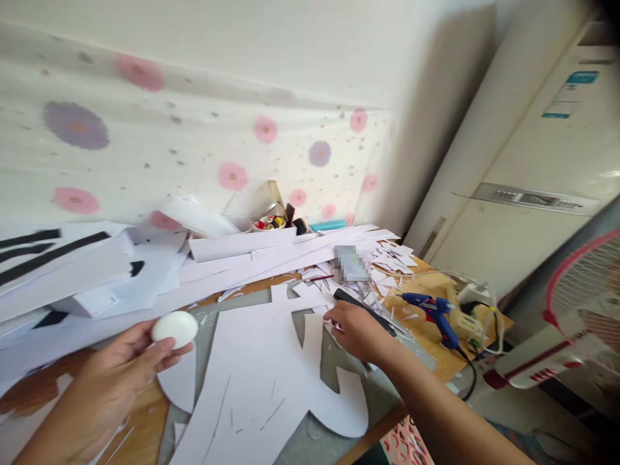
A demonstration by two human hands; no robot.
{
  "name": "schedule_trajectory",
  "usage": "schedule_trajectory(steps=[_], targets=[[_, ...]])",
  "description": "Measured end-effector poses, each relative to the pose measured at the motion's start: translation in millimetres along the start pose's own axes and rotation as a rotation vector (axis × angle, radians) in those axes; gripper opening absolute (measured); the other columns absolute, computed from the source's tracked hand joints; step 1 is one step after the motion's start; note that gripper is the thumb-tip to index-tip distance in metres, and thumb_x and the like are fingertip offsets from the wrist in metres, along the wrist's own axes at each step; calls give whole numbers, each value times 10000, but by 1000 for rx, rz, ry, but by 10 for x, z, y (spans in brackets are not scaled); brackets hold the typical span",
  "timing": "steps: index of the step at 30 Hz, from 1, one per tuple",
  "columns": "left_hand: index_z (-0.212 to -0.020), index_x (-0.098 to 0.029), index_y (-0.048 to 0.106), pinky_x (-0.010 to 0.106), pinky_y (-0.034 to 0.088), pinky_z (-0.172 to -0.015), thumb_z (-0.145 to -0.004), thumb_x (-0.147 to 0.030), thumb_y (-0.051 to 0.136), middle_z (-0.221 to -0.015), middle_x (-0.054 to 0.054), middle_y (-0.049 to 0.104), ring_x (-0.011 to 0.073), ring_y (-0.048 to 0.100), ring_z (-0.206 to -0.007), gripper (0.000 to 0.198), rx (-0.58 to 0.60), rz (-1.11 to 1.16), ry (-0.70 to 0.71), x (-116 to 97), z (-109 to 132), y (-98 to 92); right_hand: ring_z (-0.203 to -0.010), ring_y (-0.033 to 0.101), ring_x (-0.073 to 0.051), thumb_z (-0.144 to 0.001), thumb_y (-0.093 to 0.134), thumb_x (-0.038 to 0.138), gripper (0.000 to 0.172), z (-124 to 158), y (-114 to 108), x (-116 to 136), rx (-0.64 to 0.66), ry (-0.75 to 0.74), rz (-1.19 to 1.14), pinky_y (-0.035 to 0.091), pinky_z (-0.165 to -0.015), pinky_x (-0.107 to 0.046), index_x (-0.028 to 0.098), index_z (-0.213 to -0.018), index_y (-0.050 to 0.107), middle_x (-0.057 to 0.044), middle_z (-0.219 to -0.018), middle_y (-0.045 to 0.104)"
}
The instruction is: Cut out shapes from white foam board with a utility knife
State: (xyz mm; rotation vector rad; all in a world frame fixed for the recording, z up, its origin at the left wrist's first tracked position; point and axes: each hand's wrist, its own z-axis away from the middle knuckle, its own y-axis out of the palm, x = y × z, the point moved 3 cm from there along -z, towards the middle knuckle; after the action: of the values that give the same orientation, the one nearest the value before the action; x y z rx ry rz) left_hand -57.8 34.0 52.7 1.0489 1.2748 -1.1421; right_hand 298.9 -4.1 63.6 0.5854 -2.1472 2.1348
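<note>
My left hand (133, 358) is closed on a round white object (175, 329), held above the left edge of the grey mat (310, 445). A large cut white sheet (256, 361) with curved shapes and a few dark lines lies across the mat. My right hand (351, 328) reaches to the sheet's upper right part, its fingers bent downward beside a black-handled tool (363, 310). What those fingertips hold, if anything, is too small to make out.
White paper strips and boards (62, 278) pile up at the left and back. Scraps (392, 258), a blurred-out device (352, 263) and a blue glue gun (433, 313) lie on the right. A red-rimmed fan (552, 316) stands beyond the table, near a basket of small items (271, 223).
</note>
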Motion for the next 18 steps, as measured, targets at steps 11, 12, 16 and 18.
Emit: schedule_trajectory(steps=[11,12,16,18], targets=[[-930,-212,714,247,538,-734,-703,-464,829,-855,25,698,191,631,-813,359,248,15,108,-59,112,120,-1206,617,-218,-887,665,218,69,-378,68,1586,-217,-611,-724,474,-1035,-418,238,-937,622,-98,-1283,675],[-944,-221,713,239,535,-730,-720,-463,818,-858,20,704,186,630,-809,346,257,25,109,-50,112,112,-1229,608,-211,-890,656,203,70,-386,121,1653,-236,-642,-676,456,-1066,-402,238,-936,617,-97,-1272,686],[-1043,-288,711,264,554,-840,-743,-448,806,-1069,-11,722,234,630,-1032,353,234,179,0,67,38,61,-1334,537,-211,-922,574,184,118,-463,295,1687,-271,-673,-574,397,-1134,-358,202,-1037,592,-128,-1375,623],[-1071,-326,711,272,558,-862,-737,-440,811,-1171,-32,702,256,602,-1132,367,253,256,-34,99,15,67,-1310,562,-223,-921,570,191,133,-515,321,1607,-283,-588,-648,436,-1097,-367,200,-1054,574,-138,-1388,610]])
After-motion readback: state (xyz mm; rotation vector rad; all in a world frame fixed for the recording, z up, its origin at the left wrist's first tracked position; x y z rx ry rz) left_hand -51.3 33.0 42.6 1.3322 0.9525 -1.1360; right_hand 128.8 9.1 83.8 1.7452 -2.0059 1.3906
